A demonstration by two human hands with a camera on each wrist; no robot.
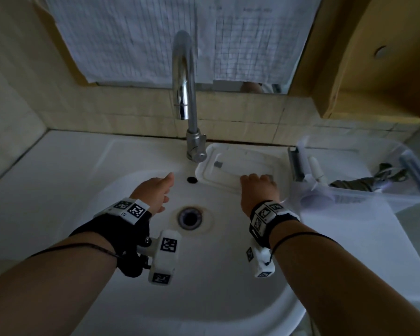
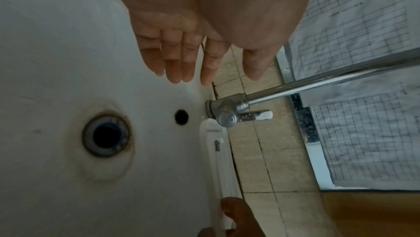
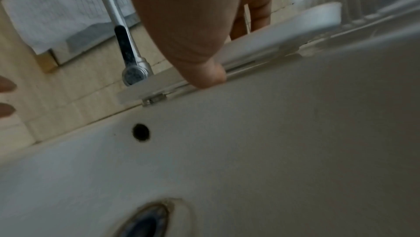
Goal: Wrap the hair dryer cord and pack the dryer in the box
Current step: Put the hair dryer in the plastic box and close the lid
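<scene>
No word or number can be read. The gridded paper sheets (image 1: 155, 40) above the tap (image 1: 183, 76) carry faint handwriting — too blurred to make out. The wrist bands (image 1: 264, 214) below the tap bear black-and-white square code markers — patterns only.

Dim, bluish pics – soft blur, edges warped.

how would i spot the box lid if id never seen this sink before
Start at the chrome faucet behind the white sink. Just right of its base, a flat white rectangular lid lies on the sink's rim, with the right hand gripping its near edge. Unlike the clear box further right, it is flat and opaque, with small grey latches.
</scene>
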